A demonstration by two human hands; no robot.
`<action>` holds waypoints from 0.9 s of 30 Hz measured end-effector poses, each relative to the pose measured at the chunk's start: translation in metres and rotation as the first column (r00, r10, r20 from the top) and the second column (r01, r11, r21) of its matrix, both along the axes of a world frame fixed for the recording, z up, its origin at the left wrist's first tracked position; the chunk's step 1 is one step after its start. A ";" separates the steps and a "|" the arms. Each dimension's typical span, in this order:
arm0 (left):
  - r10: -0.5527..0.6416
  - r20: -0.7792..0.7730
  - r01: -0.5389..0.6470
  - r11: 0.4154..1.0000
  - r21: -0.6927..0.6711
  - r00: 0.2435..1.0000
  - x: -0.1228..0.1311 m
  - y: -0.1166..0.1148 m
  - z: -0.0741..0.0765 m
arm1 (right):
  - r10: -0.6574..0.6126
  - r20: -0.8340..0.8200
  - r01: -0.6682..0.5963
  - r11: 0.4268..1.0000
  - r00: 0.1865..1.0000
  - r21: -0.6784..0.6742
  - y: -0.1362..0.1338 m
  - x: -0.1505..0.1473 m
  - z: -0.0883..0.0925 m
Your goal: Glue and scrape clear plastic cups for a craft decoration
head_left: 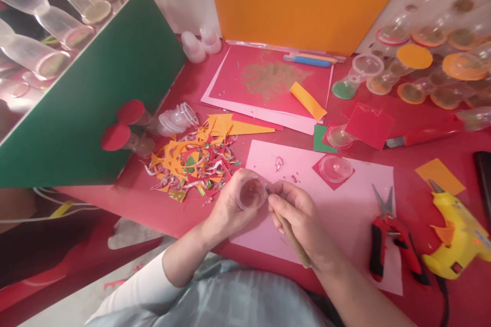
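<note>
My left hand [232,202] is closed around a small clear plastic cup [252,194], its round mouth facing up toward me. Between the fingers of my right hand [295,207] is a slim tool with a brownish handle [291,240]; its dark tip meets the cup's rim, and its exact kind is unclear. Both hands are over a pink sheet [341,214] sprinkled with small trimmings. On that sheet, a clear plastic lid-like piece [336,169] rests on a red paper square. Pruning shears [392,235] with red and black handles lie right of my right hand, blades parted.
A yellow glue gun [458,235] lies at the right edge. Left of the sheet is a heap of paper scraps [192,161]. A green panel [103,102] stands at left, an orange panel [303,5] at the back. Joined plastic cups [429,36] crowd the back right.
</note>
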State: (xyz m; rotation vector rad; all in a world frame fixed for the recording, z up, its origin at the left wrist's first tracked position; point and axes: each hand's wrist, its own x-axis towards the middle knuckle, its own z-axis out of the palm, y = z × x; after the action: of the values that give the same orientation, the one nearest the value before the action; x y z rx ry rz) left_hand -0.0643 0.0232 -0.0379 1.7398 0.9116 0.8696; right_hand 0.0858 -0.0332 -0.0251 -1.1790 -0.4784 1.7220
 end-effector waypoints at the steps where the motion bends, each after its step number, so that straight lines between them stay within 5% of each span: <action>1: 0.001 -0.007 -0.001 1.000 -0.002 1.000 0.000 0.000 0.000 | 0.000 -0.001 0.000 1.000 1.000 0.000 0.000 0.000 -0.001; 27: 0.043 0.169 -0.020 0.991 -0.133 0.985 -0.001 0.000 -0.008 | 0.067 -0.041 -0.067 0.998 0.997 -0.006 0.003 0.003 0.004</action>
State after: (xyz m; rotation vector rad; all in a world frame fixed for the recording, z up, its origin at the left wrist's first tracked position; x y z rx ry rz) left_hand -0.0656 0.0227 -0.0461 1.5173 0.8641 0.9435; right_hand 0.0885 -0.0307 -0.0214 -1.1429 -0.4919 1.8031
